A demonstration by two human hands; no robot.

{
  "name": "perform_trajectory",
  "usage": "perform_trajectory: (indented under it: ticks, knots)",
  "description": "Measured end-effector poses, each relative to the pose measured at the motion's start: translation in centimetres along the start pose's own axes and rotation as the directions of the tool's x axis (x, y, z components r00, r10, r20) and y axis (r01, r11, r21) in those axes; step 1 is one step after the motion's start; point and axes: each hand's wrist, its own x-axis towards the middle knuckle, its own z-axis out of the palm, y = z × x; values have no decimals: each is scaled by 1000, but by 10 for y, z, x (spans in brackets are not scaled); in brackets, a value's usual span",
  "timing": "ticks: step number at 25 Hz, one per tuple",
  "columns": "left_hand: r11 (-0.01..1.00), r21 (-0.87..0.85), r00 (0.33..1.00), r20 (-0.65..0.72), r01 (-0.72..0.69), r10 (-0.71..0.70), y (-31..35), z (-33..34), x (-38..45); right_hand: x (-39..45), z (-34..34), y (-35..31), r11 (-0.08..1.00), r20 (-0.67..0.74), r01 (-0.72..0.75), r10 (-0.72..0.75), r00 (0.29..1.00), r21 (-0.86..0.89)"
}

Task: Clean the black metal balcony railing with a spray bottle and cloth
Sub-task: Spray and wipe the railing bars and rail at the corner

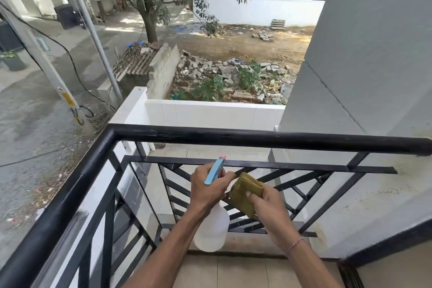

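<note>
The black metal railing [233,136] runs across the front of the balcony and turns a corner at the left. My left hand [208,187] grips the neck of a white spray bottle [211,231], whose blue trigger head with a pink nozzle points up and away. My right hand [268,206] holds a folded olive-yellow cloth [245,190] against a slanted bar in the railing's lower panel, just right of the bottle. Both hands are below the top rail, close together.
A grey wall [364,65] stands at the right, meeting the rail's end. Tan floor tiles [233,271] lie underfoot. Beyond the railing are a white parapet [210,112], rubble, a tree and a street with a pole [93,30] at the left.
</note>
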Motion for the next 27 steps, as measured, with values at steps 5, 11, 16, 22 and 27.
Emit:
perform_trajectory:
  ticks: [5,11,16,22,27]
  knots:
    - [999,-43,1000,16,-13,14,18,32,-4,7,-34,14,1000,-11,3,-3,1000,-12]
    - [999,32,996,-73,-40,42,35,83,-4,20,-83,28,1000,-5,-16,16,1000,-9]
    - [998,-45,999,6,-31,32,49,122,-13,26,-121,34,1000,3,-16,16,1000,0]
    - [995,24,995,1,-98,99,63,165,-18,30,-157,42,1000,-17,-7,7,1000,-6]
    - [997,30,997,18,-74,74,68,203,-27,37,-192,57,1000,-41,-5,5,999,5]
